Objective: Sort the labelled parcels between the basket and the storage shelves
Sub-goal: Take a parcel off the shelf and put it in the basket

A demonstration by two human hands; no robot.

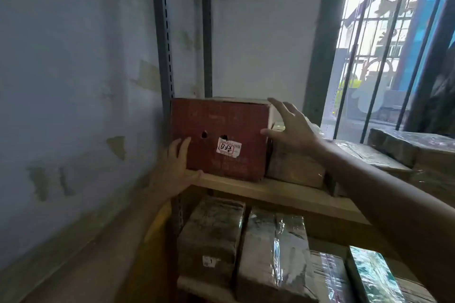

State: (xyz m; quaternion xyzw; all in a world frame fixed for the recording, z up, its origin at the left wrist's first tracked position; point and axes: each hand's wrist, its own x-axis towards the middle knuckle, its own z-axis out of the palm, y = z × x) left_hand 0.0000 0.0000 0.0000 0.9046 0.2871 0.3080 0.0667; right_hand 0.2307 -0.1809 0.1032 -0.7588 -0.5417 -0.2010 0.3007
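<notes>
Left hand [176, 163]: open, fingers straight and upright, laid flat on the lower left corner of the red box's front; thumb along the shelf edge.

Right hand [293, 128]: open, fingers spread, at the box's upper right corner. Thumb at the right front edge; firm contact cannot be told.

Red box [219, 135]: stands upright at the left end of the wooden shelf [283, 192]. Front face wider than tall, its long side running along the shelf edge; depth not visible. This face points toward the viewer and bears two small holes and a white label [229, 149] with handwriting ringed in red.

Left of box: grey slotted metal upright [163, 32], close against it, then a patched pale wall [61, 81].

Right of box: brown parcel [295, 167] just beside it, lower in height; further taped parcels [384, 155] beyond, filling the shelf.

Below: lower shelf holding a dusty brown parcel [211, 236] and a film-wrapped parcel [273, 253].

Behind, right: barred window [394, 44].
</notes>
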